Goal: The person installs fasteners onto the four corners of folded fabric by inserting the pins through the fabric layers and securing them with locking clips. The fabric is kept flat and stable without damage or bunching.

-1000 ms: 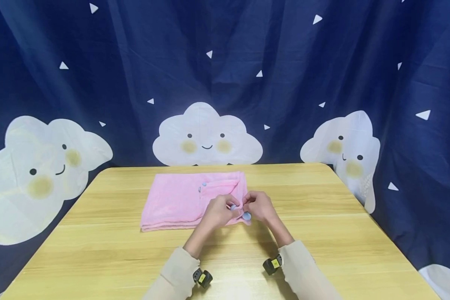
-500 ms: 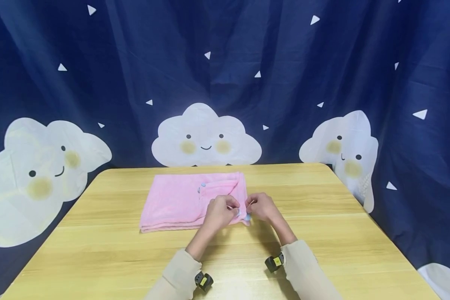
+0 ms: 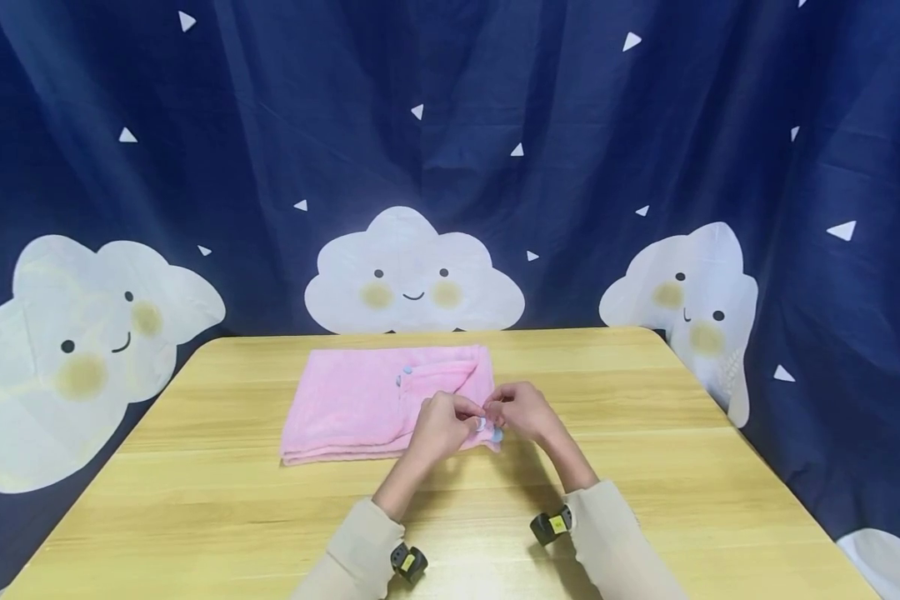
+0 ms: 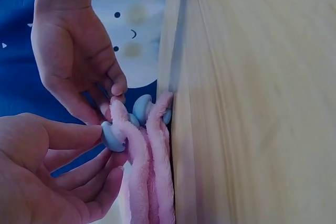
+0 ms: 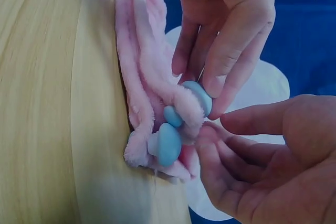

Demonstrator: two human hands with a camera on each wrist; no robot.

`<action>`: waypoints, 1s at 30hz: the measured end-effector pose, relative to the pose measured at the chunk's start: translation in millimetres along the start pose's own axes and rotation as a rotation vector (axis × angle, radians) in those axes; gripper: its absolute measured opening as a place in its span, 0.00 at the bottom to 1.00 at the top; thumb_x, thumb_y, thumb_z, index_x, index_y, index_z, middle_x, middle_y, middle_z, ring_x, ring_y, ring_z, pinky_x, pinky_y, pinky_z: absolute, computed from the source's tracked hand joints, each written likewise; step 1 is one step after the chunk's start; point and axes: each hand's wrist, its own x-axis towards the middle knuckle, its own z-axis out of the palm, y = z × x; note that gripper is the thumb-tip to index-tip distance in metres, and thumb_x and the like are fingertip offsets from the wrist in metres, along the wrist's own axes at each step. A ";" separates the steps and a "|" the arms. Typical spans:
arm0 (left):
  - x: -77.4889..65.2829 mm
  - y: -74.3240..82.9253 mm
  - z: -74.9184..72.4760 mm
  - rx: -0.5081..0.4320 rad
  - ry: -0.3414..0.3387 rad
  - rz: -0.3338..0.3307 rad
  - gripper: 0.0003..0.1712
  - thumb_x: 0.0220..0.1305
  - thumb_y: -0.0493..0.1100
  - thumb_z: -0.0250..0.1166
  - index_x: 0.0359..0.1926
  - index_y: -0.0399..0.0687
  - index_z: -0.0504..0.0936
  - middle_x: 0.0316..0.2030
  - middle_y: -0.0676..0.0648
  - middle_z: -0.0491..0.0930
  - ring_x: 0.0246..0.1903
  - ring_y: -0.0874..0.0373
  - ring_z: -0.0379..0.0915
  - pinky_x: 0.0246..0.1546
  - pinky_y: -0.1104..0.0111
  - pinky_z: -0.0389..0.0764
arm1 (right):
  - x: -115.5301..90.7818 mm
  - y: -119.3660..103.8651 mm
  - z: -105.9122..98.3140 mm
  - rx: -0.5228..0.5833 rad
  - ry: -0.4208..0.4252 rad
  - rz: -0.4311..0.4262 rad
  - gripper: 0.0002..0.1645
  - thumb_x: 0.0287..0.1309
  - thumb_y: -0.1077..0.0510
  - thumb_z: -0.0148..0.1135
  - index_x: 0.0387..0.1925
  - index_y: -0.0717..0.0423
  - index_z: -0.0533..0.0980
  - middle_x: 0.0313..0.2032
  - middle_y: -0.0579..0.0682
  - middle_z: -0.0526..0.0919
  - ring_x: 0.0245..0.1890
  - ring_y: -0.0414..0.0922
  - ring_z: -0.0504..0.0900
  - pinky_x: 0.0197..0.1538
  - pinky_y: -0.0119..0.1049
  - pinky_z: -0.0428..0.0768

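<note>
A folded pink towel [image 3: 352, 392] lies on the table, its right part folded over. Near its front right corner, my left hand [image 3: 441, 425] pinches a blue mushroom-shaped clip [image 4: 113, 137] fixed to the upper layer. Close beside it, my right hand [image 3: 521, 410] has bent fingers at the towel's corner edge [image 5: 190, 113], seemingly pinching it. A second blue clip [image 5: 169, 145] sits on the lower layer, below the hands. Between the layers shows a small blue knob [image 5: 172, 115]. Part of the pinched clip is hidden by fingers.
Two more blue clip ends [image 3: 407, 370] show at the fold's far left corner. The wooden table [image 3: 232, 517] reaches to a dark blue curtain [image 3: 450, 150] with cloud prints. Each wrist carries a black camera.
My right hand was slightly apart from the left half a second ago and has moved left to the towel's corner. The left hand stays almost in place at the clip.
</note>
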 end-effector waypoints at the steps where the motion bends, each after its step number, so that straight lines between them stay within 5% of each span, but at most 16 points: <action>1: 0.1 -0.3 0.5 0.001 -0.007 -0.002 0.08 0.54 0.29 0.70 0.31 0.43 0.92 0.30 0.47 0.90 0.26 0.64 0.77 0.31 0.69 0.77 | 0.0 0.6 -0.3 0.001 -0.013 0.001 0.08 0.62 0.66 0.59 0.31 0.63 0.84 0.22 0.55 0.82 0.25 0.44 0.78 0.30 0.31 0.74; 7: 0.0 -4.1 4.9 0.023 -0.024 0.033 0.06 0.52 0.29 0.72 0.31 0.41 0.90 0.30 0.47 0.90 0.30 0.59 0.84 0.36 0.67 0.82 | 0.1 4.0 -2.6 0.011 -0.086 0.001 0.09 0.64 0.66 0.58 0.33 0.67 0.83 0.24 0.54 0.82 0.27 0.44 0.79 0.35 0.38 0.80; 12: 2.5 -7.2 -0.1 -0.027 -0.002 -0.013 0.06 0.56 0.29 0.69 0.36 0.39 0.87 0.32 0.45 0.89 0.32 0.56 0.85 0.36 0.67 0.84 | 0.4 5.4 -1.8 -0.022 -0.114 0.013 0.06 0.55 0.66 0.67 0.35 0.66 0.82 0.25 0.52 0.81 0.27 0.44 0.78 0.36 0.41 0.81; 21: 13.4 -33.4 -35.0 0.017 0.218 -0.167 0.12 0.61 0.35 0.67 0.46 0.43 0.87 0.43 0.40 0.87 0.43 0.47 0.82 0.50 0.52 0.80 | 0.6 5.3 0.9 -0.044 -0.109 0.048 0.09 0.52 0.62 0.72 0.35 0.62 0.81 0.27 0.52 0.80 0.29 0.47 0.79 0.32 0.33 0.75; 26: 15.4 -49.8 -49.8 0.045 0.146 -0.203 0.20 0.61 0.38 0.66 0.55 0.42 0.84 0.59 0.32 0.79 0.61 0.34 0.72 0.63 0.39 0.68 | -1.3 3.8 -0.2 -0.046 -0.108 0.048 0.09 0.53 0.61 0.72 0.35 0.62 0.81 0.26 0.52 0.79 0.29 0.48 0.79 0.32 0.34 0.75; 30: 15.4 -55.5 -54.1 0.026 0.090 -0.243 0.21 0.63 0.39 0.64 0.56 0.37 0.83 0.57 0.35 0.82 0.62 0.35 0.73 0.65 0.41 0.69 | -1.2 4.1 -0.4 -0.043 -0.104 0.043 0.09 0.54 0.61 0.72 0.35 0.62 0.81 0.26 0.51 0.79 0.29 0.49 0.80 0.32 0.35 0.76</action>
